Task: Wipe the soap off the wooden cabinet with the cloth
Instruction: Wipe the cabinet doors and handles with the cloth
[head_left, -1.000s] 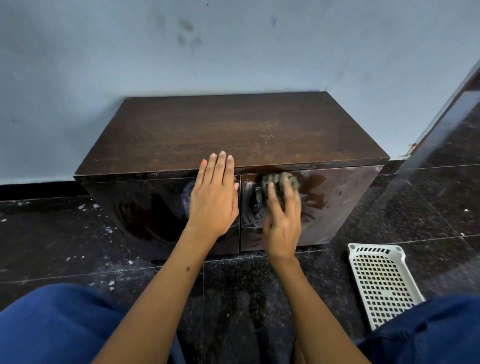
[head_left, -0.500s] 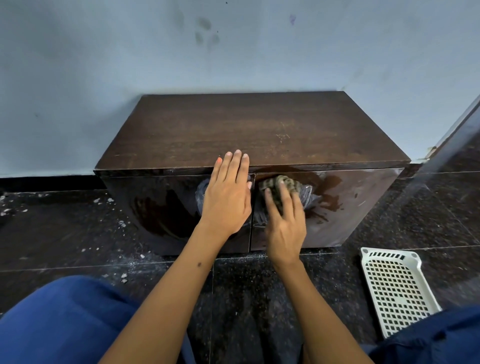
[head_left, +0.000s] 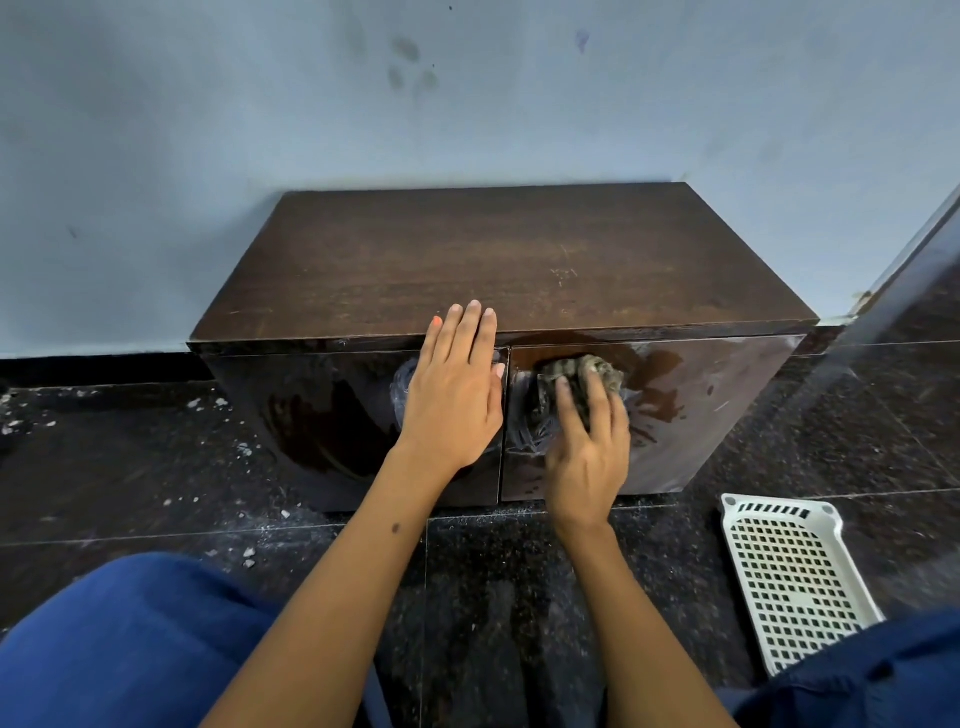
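A low dark wooden cabinet (head_left: 498, 260) with two glossy front doors stands against the wall. My left hand (head_left: 454, 395) lies flat on the right edge of the left door, fingers reaching the top edge. My right hand (head_left: 587, 441) presses a crumpled grey-brown cloth (head_left: 582, 370) against the upper left of the right door. Whitish soap smears (head_left: 530, 436) show on the door beside and below the cloth, and wet streaks (head_left: 660, 400) lie to its right.
A white perforated plastic basket (head_left: 789, 577) lies on the dark tiled floor at the lower right. Small white debris (head_left: 228, 410) is scattered on the floor left of the cabinet. A pale blue wall (head_left: 363, 104) stands behind. My knees in blue fabric (head_left: 130, 639) fill the bottom corners.
My right hand with the cloth has slid a little up and to the right on the right door. My left hand stays flat on the left door. The view has shifted.
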